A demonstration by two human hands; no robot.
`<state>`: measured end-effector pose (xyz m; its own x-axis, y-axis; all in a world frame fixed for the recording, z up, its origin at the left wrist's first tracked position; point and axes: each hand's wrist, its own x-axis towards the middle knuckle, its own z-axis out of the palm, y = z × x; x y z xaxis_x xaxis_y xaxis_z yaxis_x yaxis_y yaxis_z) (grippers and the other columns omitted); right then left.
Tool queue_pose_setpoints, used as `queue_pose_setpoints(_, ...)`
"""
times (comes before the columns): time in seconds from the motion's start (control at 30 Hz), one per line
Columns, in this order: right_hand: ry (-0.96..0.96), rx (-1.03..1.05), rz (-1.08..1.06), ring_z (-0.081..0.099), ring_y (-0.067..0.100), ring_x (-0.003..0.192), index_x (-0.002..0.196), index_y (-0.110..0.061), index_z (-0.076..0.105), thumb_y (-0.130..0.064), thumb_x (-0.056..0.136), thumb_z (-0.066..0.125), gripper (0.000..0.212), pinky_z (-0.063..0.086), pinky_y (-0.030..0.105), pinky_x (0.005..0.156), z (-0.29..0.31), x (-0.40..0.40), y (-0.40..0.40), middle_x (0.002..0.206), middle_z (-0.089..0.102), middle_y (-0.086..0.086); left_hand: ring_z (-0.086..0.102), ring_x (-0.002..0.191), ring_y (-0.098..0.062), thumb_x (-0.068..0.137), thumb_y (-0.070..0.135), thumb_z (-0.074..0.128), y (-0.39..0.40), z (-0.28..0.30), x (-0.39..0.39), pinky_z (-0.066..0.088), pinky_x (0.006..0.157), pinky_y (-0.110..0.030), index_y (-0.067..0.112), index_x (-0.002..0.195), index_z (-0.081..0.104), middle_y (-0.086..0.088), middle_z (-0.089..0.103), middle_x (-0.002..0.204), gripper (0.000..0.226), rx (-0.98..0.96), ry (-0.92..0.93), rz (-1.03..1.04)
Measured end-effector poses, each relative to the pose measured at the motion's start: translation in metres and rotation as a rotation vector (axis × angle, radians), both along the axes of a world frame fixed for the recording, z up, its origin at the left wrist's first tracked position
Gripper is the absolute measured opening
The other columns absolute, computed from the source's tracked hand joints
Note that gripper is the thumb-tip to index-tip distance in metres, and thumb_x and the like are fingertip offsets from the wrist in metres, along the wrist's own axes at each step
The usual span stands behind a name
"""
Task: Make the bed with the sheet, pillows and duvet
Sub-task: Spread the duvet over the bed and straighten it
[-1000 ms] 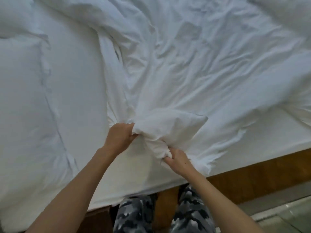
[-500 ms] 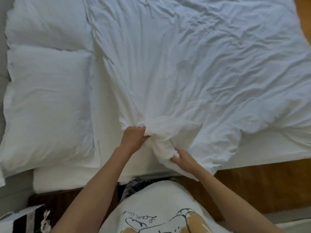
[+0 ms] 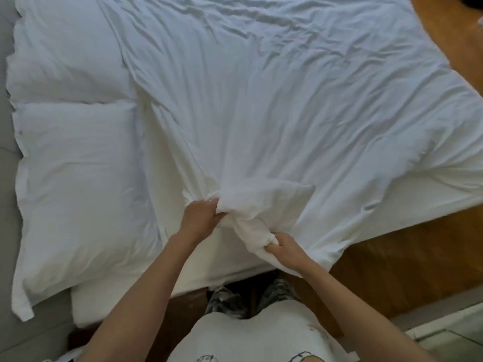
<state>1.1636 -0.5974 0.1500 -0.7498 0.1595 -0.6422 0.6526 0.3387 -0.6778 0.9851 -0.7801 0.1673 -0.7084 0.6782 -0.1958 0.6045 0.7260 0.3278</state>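
At six o'clock, left hand (image 3: 201, 218) and right hand (image 3: 285, 248) grip the bunched duvet (image 3: 287, 100) corner; pillows (image 3: 78, 178) sit at nine o'clock, duvet spread but wrinkled, smoothing remains.

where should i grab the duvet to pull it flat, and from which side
Grip the bunched corner of the duvet at the near edge of the bed, coming from the bedside, as both hands do now: the left hand on the upper fold, the right hand on the twisted tail. The creases fan out from that knot, so pulling there should tension the whole spread.
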Motion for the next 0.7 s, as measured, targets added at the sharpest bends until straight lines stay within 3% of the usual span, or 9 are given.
queue_pose_setpoints(0.13,-0.003,-0.035,0.028,0.057,0.014,0.083,0.083,-0.016,0.058,-0.012,0.089,0.055,0.008,0.038,0.01,0.06,-0.012,0.004,-0.067,0.084,0.06,-0.004,0.057,0.043,-0.031,0.075,0.019,0.083,-0.078,-0.003,0.009,0.027,0.048,-0.025,0.008,0.076,0.063,-0.009,0.062,0.058,0.023,0.094,0.098,-0.032)
queue_pose_setpoints(0.2,-0.028,-0.065,0.045,0.058,0.017,0.086,0.085,-0.017,0.059,-0.014,0.089,0.056,0.005,0.042,0.021,0.067,-0.022,0.008,-0.101,0.086,0.06,-0.003,0.056,0.041,-0.03,0.068,0.013,0.087,-0.115,-0.009,0.012,0.029,0.047,-0.023,0.008,0.076,0.064,-0.008,0.061,0.057,0.026,0.103,0.111,-0.056)
queue_pose_setpoints(0.27,-0.041,-0.062,0.086,0.06,0.023,0.094,0.095,-0.013,0.063,-0.018,0.09,0.058,0.009,0.046,0.034,0.078,-0.029,0.012,-0.124,0.095,0.063,0.003,0.062,0.052,-0.033,0.067,0.01,0.086,-0.144,-0.022,0.017,0.04,0.05,-0.029,0.005,0.087,0.07,-0.013,0.066,0.067,0.026,0.088,0.055,-0.057)
queue_pose_setpoints(0.3,-0.058,-0.038,0.153,0.06,0.026,0.104,0.11,-0.011,0.063,-0.023,0.092,0.058,0.022,0.045,0.035,0.086,-0.033,0.011,-0.13,0.108,0.064,0.007,0.065,0.063,-0.035,0.07,0.008,0.083,-0.155,-0.029,0.021,0.046,0.055,-0.033,0.006,0.098,0.071,-0.015,0.069,0.077,0.031,0.04,0.01,-0.041)
queue_pose_setpoints(0.37,-0.177,0.045,0.323,0.048,0.03,0.127,0.14,-0.012,0.046,-0.033,0.096,0.053,0.049,0.036,0.034,0.102,-0.038,0.01,-0.135,0.138,0.05,0.01,0.064,0.093,-0.034,0.084,0.012,0.069,-0.172,-0.043,0.031,0.05,0.072,-0.038,0.013,0.123,0.064,-0.014,0.066,0.109,0.04,-0.192,-0.097,-0.012)
queue_pose_setpoints(0.43,-0.303,0.164,0.528,0.036,0.031,0.137,0.146,-0.012,0.037,-0.038,0.098,0.046,0.056,0.028,0.037,0.112,-0.041,0.009,-0.134,0.148,0.038,0.01,0.056,0.115,-0.027,0.098,0.027,0.05,-0.179,-0.056,0.04,0.047,0.088,-0.036,0.021,0.138,0.049,-0.006,0.055,0.132,0.041,-0.508,-0.22,-0.011)
queue_pose_setpoints(0.5,-0.309,0.245,0.619,0.038,0.029,0.135,0.143,-0.012,0.042,-0.037,0.099,0.043,0.051,0.031,0.039,0.11,-0.041,0.008,-0.129,0.148,0.041,0.008,0.053,0.121,-0.023,0.1,0.037,0.043,-0.179,-0.064,0.048,0.045,0.094,-0.033,0.023,0.139,0.044,-0.005,0.052,0.135,0.041,-0.648,-0.302,-0.02)
queue_pose_setpoints(0.57,-0.272,0.265,0.549,0.047,0.031,0.127,0.136,-0.012,0.049,-0.034,0.098,0.046,0.044,0.039,0.038,0.102,-0.037,0.01,-0.119,0.139,0.05,0.011,0.054,0.118,-0.023,0.1,0.039,0.041,-0.172,-0.067,0.051,0.044,0.093,-0.033,0.022,0.138,0.044,-0.005,0.053,0.132,0.041,-0.644,-0.286,-0.035)
queue_pose_setpoints(0.7,-0.257,0.275,0.437,0.048,0.026,0.125,0.141,-0.015,0.043,-0.034,0.099,0.046,0.046,0.038,0.034,0.099,-0.025,0.024,-0.084,0.141,0.05,0.008,0.056,0.112,-0.023,0.101,0.035,0.039,-0.141,-0.066,0.054,0.045,0.088,-0.032,0.019,0.136,0.044,-0.006,0.054,0.127,0.039,-0.575,-0.237,-0.052)
